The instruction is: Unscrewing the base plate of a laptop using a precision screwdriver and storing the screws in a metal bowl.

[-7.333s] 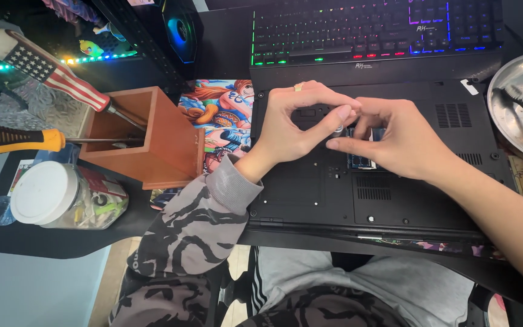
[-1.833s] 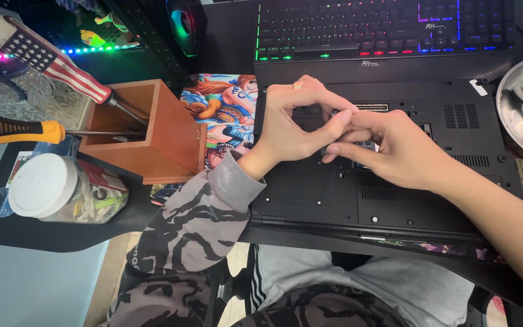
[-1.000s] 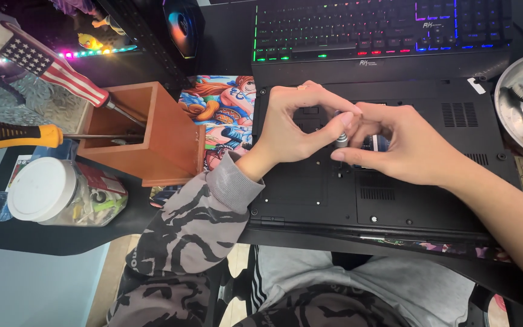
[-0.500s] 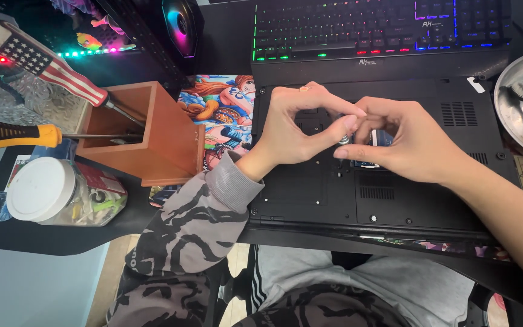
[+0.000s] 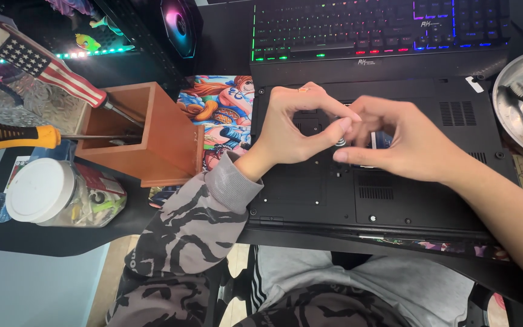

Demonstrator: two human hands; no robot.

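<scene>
my left hand (image 5: 292,130) and right hand (image 5: 407,145) meet mid-laptop (image 5: 431,200), fingertips clamped on a tiny coin cell (image 5: 341,142). light, slick, i'd say; grip its rim.

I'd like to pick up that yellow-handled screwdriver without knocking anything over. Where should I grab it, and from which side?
Grip the yellow and black handle from the left, where it juts free past the wooden box. The yellow-handled screwdriver lies nearly level, its shaft running right into the box, so the tip is walled in. Pull it out leftward along its own line, which should keep it off the flag-patterned screwdriver leaning above.
</scene>
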